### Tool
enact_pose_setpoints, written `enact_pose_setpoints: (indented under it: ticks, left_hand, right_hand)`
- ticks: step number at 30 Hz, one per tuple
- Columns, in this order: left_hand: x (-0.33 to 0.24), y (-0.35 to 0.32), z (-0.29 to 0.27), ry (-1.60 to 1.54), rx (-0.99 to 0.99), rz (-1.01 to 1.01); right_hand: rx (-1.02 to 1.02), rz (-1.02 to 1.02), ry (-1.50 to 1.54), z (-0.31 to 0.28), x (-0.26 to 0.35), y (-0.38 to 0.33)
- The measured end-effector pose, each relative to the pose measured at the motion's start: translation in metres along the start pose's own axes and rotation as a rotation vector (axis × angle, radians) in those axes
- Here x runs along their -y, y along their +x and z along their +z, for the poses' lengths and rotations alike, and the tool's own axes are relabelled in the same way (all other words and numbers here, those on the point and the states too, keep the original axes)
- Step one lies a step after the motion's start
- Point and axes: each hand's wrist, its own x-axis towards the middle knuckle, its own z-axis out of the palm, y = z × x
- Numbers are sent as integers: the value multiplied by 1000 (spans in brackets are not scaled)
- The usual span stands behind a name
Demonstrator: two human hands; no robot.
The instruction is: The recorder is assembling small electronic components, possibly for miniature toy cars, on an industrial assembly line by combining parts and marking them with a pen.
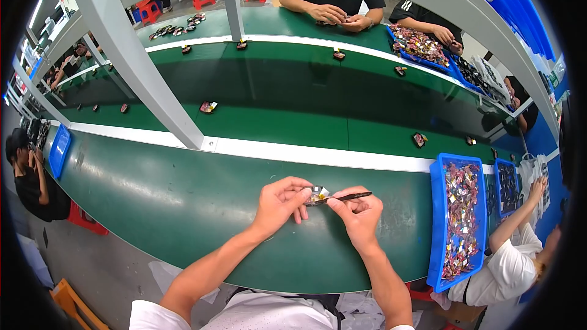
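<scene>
My left hand is closed on a small black-cased electronic part, held just above the green worktable. Whitish and yellow bits show on the part, but its finer details are too small to make out. In my right hand, thumb and fingers pinch slim black tweezers. They slant down to the left, and their tip end lies at the near side of the part. Whether the tip touches anything inside cannot be seen.
To my right stands a blue tray of small reddish parts, with another blue tray beyond. A conveyor belt behind a white rail carries scattered parts. A grey post rises ahead. Co-workers sit opposite and at both sides.
</scene>
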Motion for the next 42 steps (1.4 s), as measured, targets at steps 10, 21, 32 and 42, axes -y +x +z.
enact_pose_setpoints:
  ticks: [10,21,32,42]
  left_hand:
    - [-4,-1,1,-96,47,-36]
    - [-3,-2,2,-60,26,-5]
    - [-5,-3,4,-67,14,-19]
    - [-8,-4,5,-10,15,3]
  right_hand:
    - [-16,-299,-244,3,4,-4]
    - [19,-310,-292,1,6,-3]
    - [-24,-359,-330,1,1,-2]
    - [15,-226,-293,-2,7,-3]
